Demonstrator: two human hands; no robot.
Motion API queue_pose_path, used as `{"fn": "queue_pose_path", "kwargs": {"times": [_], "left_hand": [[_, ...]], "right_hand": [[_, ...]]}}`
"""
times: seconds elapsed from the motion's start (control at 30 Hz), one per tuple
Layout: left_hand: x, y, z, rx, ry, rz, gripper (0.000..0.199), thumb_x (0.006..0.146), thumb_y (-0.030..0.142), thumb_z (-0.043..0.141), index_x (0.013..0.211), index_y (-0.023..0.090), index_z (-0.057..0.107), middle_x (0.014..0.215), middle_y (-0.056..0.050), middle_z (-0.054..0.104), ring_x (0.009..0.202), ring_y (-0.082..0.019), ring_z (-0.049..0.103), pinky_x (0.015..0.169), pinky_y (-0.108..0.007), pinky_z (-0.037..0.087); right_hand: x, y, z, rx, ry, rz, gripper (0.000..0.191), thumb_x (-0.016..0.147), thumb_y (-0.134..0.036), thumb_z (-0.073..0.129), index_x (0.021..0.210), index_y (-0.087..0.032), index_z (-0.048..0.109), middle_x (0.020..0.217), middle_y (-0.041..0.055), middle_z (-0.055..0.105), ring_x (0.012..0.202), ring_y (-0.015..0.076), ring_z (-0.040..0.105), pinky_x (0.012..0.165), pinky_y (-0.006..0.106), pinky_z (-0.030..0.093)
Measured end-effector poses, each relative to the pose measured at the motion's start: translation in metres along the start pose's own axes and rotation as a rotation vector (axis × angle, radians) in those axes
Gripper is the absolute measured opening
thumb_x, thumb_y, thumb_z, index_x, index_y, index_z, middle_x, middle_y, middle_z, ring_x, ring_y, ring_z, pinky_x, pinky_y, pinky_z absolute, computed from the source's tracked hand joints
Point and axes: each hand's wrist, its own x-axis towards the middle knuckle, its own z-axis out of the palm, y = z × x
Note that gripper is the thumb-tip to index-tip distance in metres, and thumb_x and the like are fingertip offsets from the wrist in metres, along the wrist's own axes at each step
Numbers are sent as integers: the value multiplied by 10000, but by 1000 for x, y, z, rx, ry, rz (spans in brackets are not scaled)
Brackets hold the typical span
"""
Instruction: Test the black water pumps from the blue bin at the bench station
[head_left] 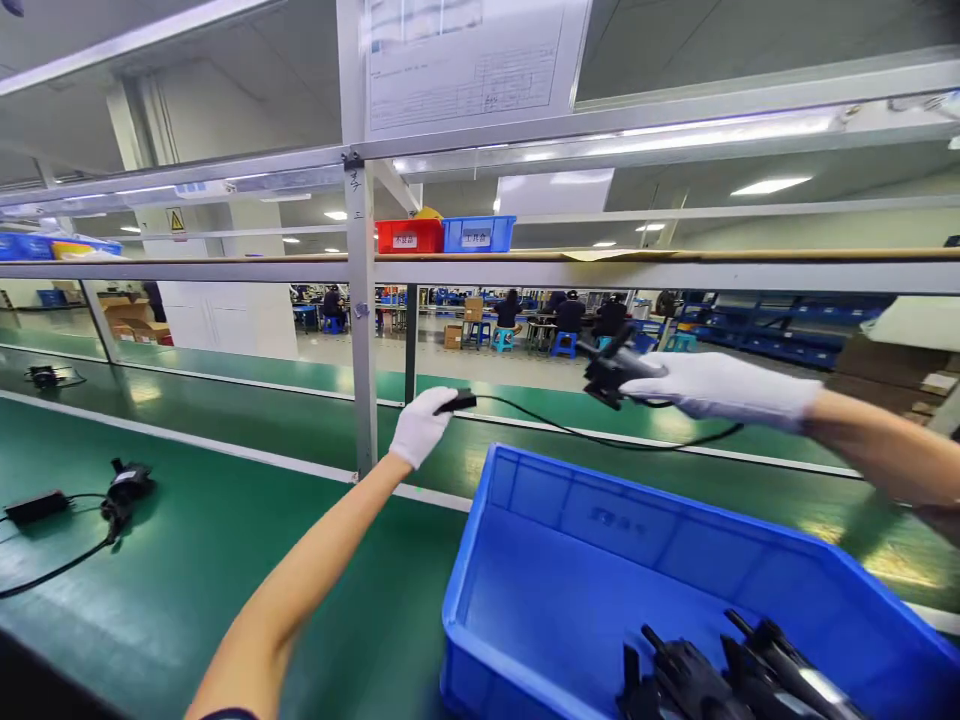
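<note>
My left hand [421, 425], in a white glove, is closed on a small black box [459, 401] at the end of a thin black cable [562, 432]. That cable sags across to my right hand [709, 385], also gloved in white. My right hand grips a black bracket-like device [616, 372], held up above the far side of a large blue bin [562, 565]. The kind of device is not clear. Several similar black parts [694, 680] lie in the bin's near right corner.
On the green bench [315, 600] at left lies another black device [124, 490] with a cable and box. A smaller black part [49, 377] sits on the far belt. A metal post [361, 330] supports a shelf with a red box [410, 236] and a blue box [478, 234]. People sit at tables beyond.
</note>
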Motion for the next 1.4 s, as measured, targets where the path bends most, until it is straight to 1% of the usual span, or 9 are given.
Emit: {"fn": "queue_pose_path", "kwargs": {"times": [0.1,0.17,0.27,0.47,0.77,1.03,1.2,1.3,1.4], "left_hand": [[62,-50,33,145,25,-40,359,1010,236,670,1366,193,654,1513,-131,598,1381,-292,584,1182,-557,483],[72,-85,52,237,21,-83,398,1029,316,659,1412,215,618,1558,-132,545,1377,-303,575,1160,-563,495],[46,-136,80,364,-44,-173,388,1035,348,650,1402,227,618,1535,-127,556,1311,-285,610,1110,-528,537],[-41,-197,124,615,-165,-402,401,1000,347,705,1356,175,637,1410,-122,637,1268,-300,639,1081,-560,546],[-54,-216,132,718,-203,-321,370,1007,370,685,1315,166,669,1460,-125,622,1423,-324,531,1211,-602,397],[-57,-219,134,687,-170,-325,326,1003,372,692,1250,160,699,1405,-118,662,1400,-312,557,1206,-593,409],[-54,-222,134,666,-111,-351,364,1009,371,683,1303,157,673,1399,-122,662,1388,-313,568,1191,-585,428],[-54,-226,135,651,-71,-375,390,1013,375,672,1336,157,655,1440,-132,636,1406,-320,550,1201,-589,412],[-56,-230,137,616,-38,-391,393,1013,368,669,1341,153,654,1442,-137,634,1419,-323,536,1211,-588,396]], "right_hand": [[51,16,56,-190,-124,-56,643,850,-535,706,1061,68,778,678,65,724,626,113,706,593,253,363],[79,32,94,-245,-158,-122,500,950,-473,714,1137,-12,764,885,77,777,796,162,756,726,248,487],[104,60,147,-223,-236,-229,339,940,-261,792,1241,-122,721,1133,75,773,1016,214,747,949,386,589],[95,99,210,-33,-311,-405,628,858,-287,834,1408,-122,580,1383,166,680,1250,290,677,1134,499,514],[84,105,216,200,-279,-557,769,811,-602,840,1410,-232,531,1406,143,659,1298,314,666,1132,459,537],[75,104,217,255,-274,-506,757,829,-530,851,1420,-202,511,1450,152,616,1320,307,633,1172,503,491],[92,104,239,190,-383,-226,421,1003,-410,730,1314,-144,632,1267,108,695,1112,244,708,999,468,602],[120,96,271,92,-540,31,326,1090,-415,610,1220,-123,672,1042,63,728,856,165,728,791,343,645],[139,85,307,-48,-657,183,308,1073,-398,646,1209,-123,680,1060,64,723,857,160,721,767,324,641]]}}
